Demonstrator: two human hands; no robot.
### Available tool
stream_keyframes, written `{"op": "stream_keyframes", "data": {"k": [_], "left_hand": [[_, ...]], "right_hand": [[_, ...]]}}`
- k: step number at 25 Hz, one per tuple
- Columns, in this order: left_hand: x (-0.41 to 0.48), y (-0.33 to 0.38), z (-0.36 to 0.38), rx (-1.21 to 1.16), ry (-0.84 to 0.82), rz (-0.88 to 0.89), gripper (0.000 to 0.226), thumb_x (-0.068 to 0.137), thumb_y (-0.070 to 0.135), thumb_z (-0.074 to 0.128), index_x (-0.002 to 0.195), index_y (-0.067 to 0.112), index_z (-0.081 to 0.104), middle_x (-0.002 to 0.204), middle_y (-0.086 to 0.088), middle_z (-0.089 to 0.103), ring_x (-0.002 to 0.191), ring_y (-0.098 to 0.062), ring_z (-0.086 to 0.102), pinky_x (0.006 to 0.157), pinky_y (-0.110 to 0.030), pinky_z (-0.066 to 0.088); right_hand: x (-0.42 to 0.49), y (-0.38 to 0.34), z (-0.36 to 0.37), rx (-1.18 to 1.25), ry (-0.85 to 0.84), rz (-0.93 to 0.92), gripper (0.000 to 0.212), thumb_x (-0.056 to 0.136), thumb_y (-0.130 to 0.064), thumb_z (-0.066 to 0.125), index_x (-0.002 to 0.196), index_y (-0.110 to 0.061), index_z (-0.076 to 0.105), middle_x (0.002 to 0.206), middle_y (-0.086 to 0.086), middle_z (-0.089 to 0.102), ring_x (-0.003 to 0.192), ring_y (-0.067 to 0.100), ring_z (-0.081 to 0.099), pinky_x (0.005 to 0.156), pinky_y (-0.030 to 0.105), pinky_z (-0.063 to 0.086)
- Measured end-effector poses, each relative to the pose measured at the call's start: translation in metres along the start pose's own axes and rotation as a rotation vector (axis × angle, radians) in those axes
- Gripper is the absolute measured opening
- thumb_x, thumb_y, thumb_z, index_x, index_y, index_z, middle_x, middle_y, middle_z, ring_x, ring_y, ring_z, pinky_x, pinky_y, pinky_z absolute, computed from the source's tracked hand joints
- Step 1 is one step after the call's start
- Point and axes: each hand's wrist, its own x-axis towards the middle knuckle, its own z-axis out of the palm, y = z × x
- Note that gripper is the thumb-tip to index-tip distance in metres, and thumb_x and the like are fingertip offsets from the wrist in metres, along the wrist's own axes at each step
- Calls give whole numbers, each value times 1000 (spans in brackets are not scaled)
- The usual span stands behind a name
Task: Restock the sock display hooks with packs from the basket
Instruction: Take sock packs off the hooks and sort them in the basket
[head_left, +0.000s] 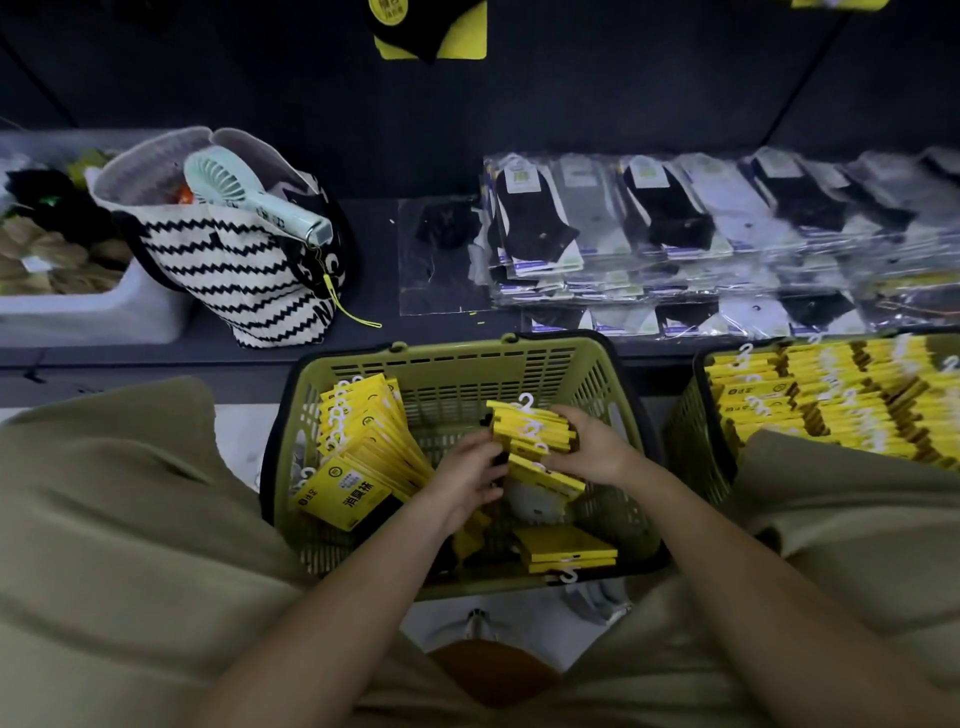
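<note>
An olive green basket (457, 358) stands in front of me, low between my knees. Inside it lie yellow sock packs with white hooks: a fanned row (363, 431) along its left side and a small pile (566, 551) at its near right. Both hands are down in the basket around a stack of yellow packs (530, 426). My right hand (592, 447) grips the stack from the right. My left hand (467, 478) holds its lower left edge. One sock pack (431, 26) hangs on the dark display wall above.
A second basket (691, 415) full of yellow packs stands at the right. On the dark shelf behind lie plastic-wrapped black and grey socks (675, 218), a striped tote bag (228, 260) with a hand fan (249, 197), and a white bin (93, 306) at far left.
</note>
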Motion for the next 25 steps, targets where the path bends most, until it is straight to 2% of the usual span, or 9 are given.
{"op": "stream_keyframes", "data": {"k": [4, 8, 10, 11, 13, 16, 19, 21, 25], "left_hand": [[18, 16, 2, 174, 72, 66, 54, 92, 12, 52, 142, 17, 33, 134, -9, 51, 111, -24, 56, 70, -28, 47], [35, 34, 4, 426, 82, 187, 69, 91, 9, 55, 149, 22, 20, 124, 1, 54, 71, -5, 51, 53, -13, 45], [44, 43, 8, 582, 90, 290, 70, 88, 7, 59, 147, 20, 23, 128, 2, 50, 88, -5, 53, 68, -5, 42], [50, 47, 9, 659, 85, 337, 69, 85, 6, 62, 144, 18, 28, 126, 2, 50, 104, -9, 53, 80, -8, 37], [61, 54, 8, 739, 58, 361, 71, 80, 6, 69, 140, 17, 33, 123, 2, 52, 120, -18, 48, 89, -20, 33], [72, 58, 4, 806, 66, 289, 75, 74, 9, 75, 136, 22, 33, 130, -5, 49, 121, -23, 47, 85, -25, 38], [76, 48, 3, 1044, 122, 314, 63, 74, 15, 75, 126, 25, 42, 128, -7, 43, 122, -27, 40, 94, -35, 39], [77, 43, 3, 1023, 121, 336, 56, 77, 14, 73, 125, 23, 46, 126, -8, 49, 118, -28, 48, 97, -41, 44], [70, 45, -3, 838, 101, 331, 53, 81, 14, 70, 128, 19, 46, 124, -7, 57, 111, -27, 56, 91, -41, 49]], "right_hand": [[11, -2, -3, -70, 179, -36, 67, 83, -23, 70, 141, -19, 38, 130, 14, 55, 113, 28, 55, 95, 36, 46], [21, -3, -8, -20, 249, -23, 61, 82, -19, 71, 136, -23, 45, 119, 11, 62, 102, 25, 60, 83, 28, 46], [25, -4, -9, 13, 237, -25, 61, 81, -16, 72, 135, -24, 46, 121, 8, 62, 106, 24, 60, 82, 28, 46], [27, -4, -9, 39, 218, -20, 61, 81, -14, 72, 135, -25, 46, 123, 8, 61, 107, 24, 60, 81, 27, 46], [33, -2, -11, 90, 176, -1, 60, 80, -9, 72, 132, -26, 47, 125, 7, 60, 106, 22, 59, 76, 25, 46], [39, 2, -18, 159, 125, 39, 58, 79, -3, 71, 127, -25, 49, 120, 6, 58, 98, 20, 58, 73, 28, 48], [41, 5, -21, 259, 47, 64, 54, 76, 5, 70, 117, -25, 49, 109, 5, 58, 102, 26, 60, 88, 40, 52], [42, 3, -21, 269, 9, 71, 55, 77, 5, 69, 113, -31, 47, 102, 1, 57, 104, 26, 61, 93, 43, 50], [42, -4, -24, 297, -29, 86, 76, 77, -7, 75, 137, -32, 36, 109, 1, 52, 105, 18, 54, 88, 30, 47]]}}
